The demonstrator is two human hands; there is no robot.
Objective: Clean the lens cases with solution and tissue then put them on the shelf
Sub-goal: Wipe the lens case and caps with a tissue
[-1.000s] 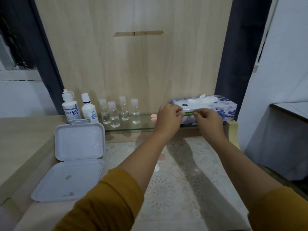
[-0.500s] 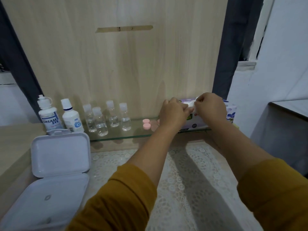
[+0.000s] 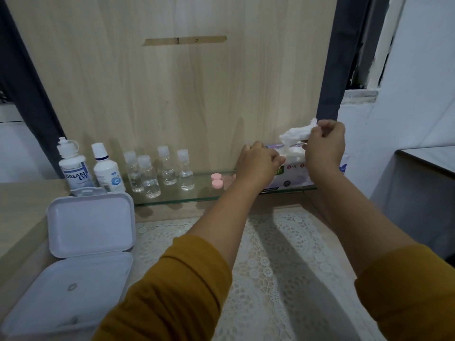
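Head view, right of centre: right hand (image 3: pixel 324 146) pinches tissue (image 3: pixel 295 134) upward while left hand (image 3: pixel 258 163) grips the tissue box (image 3: pixel 289 172), steadying it on the glass shelf (image 3: pixel 197 193).

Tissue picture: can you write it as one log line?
step: pulling tissue | right hand: pinches tissue | left hand: steadies tissue box | shelf: pink caps
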